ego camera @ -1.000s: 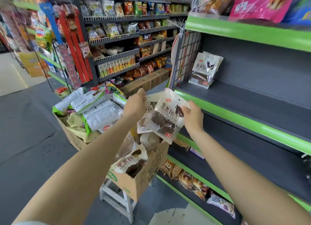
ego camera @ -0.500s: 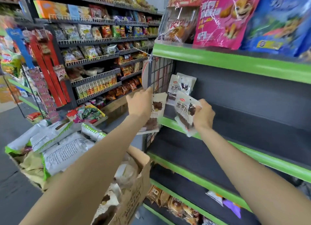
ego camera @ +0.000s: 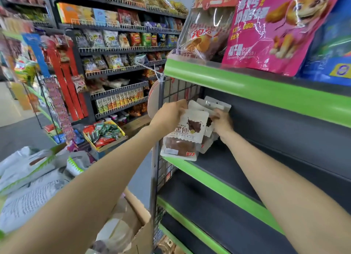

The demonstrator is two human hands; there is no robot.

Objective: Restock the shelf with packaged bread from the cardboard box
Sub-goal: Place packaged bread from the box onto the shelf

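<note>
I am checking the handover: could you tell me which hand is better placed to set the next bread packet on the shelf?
Probably the left hand: it holds the front bread packet at the shelf edge; the right hand is steadying the packets behind.

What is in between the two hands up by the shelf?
In the head view, packs of bread: the left hand holds the front bread pack, and the right hand grips more packs behind it on the shelf.
</note>
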